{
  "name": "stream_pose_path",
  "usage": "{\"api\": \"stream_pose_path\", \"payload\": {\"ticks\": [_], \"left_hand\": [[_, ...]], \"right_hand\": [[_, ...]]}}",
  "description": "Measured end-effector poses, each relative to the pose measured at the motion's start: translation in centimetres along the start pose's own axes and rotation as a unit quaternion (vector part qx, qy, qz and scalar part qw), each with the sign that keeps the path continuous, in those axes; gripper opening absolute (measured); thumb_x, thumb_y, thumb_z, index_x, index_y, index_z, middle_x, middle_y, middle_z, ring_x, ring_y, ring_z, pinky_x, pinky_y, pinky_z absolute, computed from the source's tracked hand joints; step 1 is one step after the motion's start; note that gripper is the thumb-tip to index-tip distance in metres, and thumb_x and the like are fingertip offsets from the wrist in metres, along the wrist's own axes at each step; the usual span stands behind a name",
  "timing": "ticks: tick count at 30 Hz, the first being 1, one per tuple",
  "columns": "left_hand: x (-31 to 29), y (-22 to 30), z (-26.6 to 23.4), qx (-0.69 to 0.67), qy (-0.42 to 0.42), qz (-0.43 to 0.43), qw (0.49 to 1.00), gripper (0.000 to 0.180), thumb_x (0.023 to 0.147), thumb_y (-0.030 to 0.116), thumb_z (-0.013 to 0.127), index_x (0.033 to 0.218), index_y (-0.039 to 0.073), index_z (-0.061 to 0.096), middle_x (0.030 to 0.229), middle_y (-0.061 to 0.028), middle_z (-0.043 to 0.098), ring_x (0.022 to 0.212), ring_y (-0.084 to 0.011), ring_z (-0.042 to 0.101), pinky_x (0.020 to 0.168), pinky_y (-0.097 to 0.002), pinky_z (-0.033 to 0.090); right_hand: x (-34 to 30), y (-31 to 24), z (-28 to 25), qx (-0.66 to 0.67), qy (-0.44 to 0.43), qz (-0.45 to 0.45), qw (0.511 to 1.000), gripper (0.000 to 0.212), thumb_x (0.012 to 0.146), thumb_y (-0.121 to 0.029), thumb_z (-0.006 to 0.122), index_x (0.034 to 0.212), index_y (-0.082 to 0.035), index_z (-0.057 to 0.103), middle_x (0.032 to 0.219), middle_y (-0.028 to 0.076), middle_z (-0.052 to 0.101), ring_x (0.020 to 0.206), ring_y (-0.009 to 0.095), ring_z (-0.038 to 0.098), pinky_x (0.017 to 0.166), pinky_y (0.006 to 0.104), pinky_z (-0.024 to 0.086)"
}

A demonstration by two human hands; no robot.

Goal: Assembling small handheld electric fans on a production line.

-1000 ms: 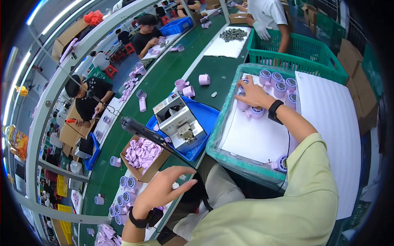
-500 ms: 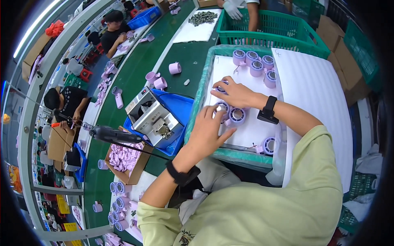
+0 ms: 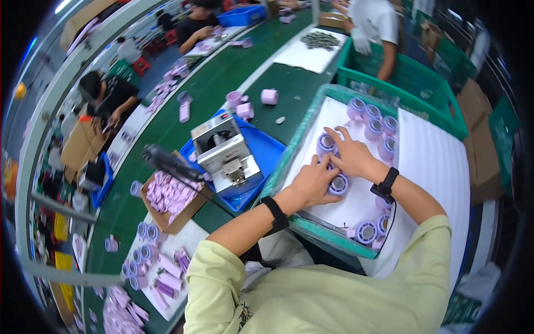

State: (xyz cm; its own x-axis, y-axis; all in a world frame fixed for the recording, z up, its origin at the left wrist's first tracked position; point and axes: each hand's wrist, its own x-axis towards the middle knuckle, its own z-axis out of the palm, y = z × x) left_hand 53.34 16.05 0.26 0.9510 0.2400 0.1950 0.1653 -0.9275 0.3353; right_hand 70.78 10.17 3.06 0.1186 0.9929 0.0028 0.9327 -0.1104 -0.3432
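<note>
A long green counter (image 3: 183,111) carries the work. On it, just left of the left grip (image 3: 312,181), a blue tray (image 3: 267,150) holds a grey metal machine (image 3: 225,156). Further left lies an open cardboard box (image 3: 172,200) of pink parts. Under both grips sits a green crate (image 3: 289,150) lined with a white sheet. Beyond the grips, 3 pink spools (image 3: 269,96) stand on the counter.

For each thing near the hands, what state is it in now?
left hand: resting on a purple spool
right hand: flat on the white sheet, touching another spool
green crate: open, lined with the sheet
cardboard box: open, full of pink parts
</note>
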Motion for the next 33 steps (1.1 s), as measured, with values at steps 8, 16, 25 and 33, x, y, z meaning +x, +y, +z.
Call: {"api": "stream_pose_path", "payload": {"ticks": [8, 16, 25, 33], "left_hand": [[-3.1, 1.0, -1.4, -0.024, 0.062, -0.045, 0.997, 0.061, 0.057, 0.04, 0.082, 0.111, 0.018, 0.065, 0.121, -0.0182, 0.048, 0.096, -0.0413, 0.054, 0.069, -0.0478, 0.054], [-18.5, 7.7, -14.7, 0.011, 0.304, -0.112, 0.946, 0.057, 0.052, 0.037, 0.084, 0.097, 0.009, 0.061, 0.11, -0.0178, 0.049, 0.098, -0.0379, 0.053, 0.068, -0.0446, 0.052], [-50.5, 6.5, -18.8, 0.21, 0.294, -0.579, 0.731, 0.068, 0.064, 0.047, 0.082, 0.108, -0.002, 0.065, 0.111, -0.0212, 0.055, 0.098, -0.0335, 0.061, 0.085, -0.0398, 0.05], [-66.0, -0.4, -17.7, 0.171, 0.279, -0.72, 0.612, 0.066, 0.071, 0.045, 0.077, 0.117, 0.0, 0.064, 0.115, -0.0238, 0.056, 0.096, -0.0366, 0.061, 0.084, -0.042, 0.051]], "right_hand": [[4.7, 1.7, 1.7, -0.073, -0.029, -0.018, 0.997, 0.073, 0.084, -0.04, 0.064, 0.139, -0.003, 0.033, 0.091, 0.028, 0.067, 0.086, 0.045, 0.065, 0.074, 0.0498, 0.052], [2.9, 0.6, 3.3, -0.154, -0.039, -0.03, 0.987, 0.079, 0.086, -0.039, 0.065, 0.142, 0.002, 0.026, 0.106, 0.029, 0.064, 0.091, 0.046, 0.063, 0.074, 0.0519, 0.05], [1.6, 3.1, -0.5, -0.088, 0.134, -0.045, 0.986, 0.065, 0.093, -0.036, 0.061, 0.141, -0.001, 0.037, 0.12, 0.027, 0.061, 0.112, 0.038, 0.06, 0.096, 0.0394, 0.045], [-10.9, -26.2, -5.1, 0.136, 0.027, -0.123, 0.983, 0.067, 0.085, -0.018, 0.07, 0.143, -0.007, 0.038, 0.107, 0.014, 0.064, 0.092, 0.02, 0.063, 0.078, 0.0324, 0.05]]}}
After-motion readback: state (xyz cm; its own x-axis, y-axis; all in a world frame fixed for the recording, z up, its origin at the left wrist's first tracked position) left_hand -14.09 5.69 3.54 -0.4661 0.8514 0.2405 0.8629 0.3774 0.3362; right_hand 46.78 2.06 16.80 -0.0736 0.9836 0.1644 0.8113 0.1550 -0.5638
